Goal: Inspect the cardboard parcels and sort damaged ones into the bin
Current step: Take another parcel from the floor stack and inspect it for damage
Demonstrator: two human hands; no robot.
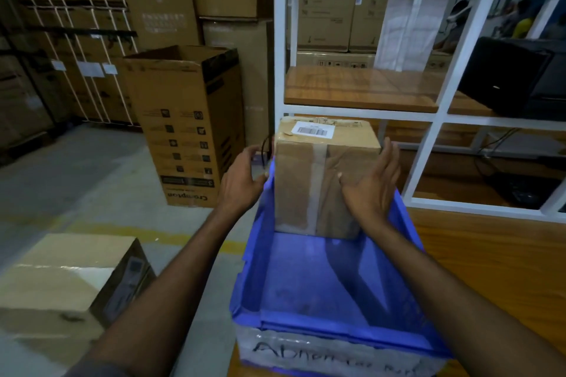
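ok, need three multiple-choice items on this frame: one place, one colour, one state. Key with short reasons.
1. Where does the parcel stand?
A) at the far end of the bin
B) on the floor
C) on a shelf

2. What colour is the bin?
A) green
B) blue
C) red

3. How is the right hand?
A) clenched in a fist
B) open, fingers straight
C) pinching a label

Key:
1 A, its base sits inside the bin, against the far wall.
2 B, the walls and bottom are blue.
3 B, the fingers are straight beside the parcel.
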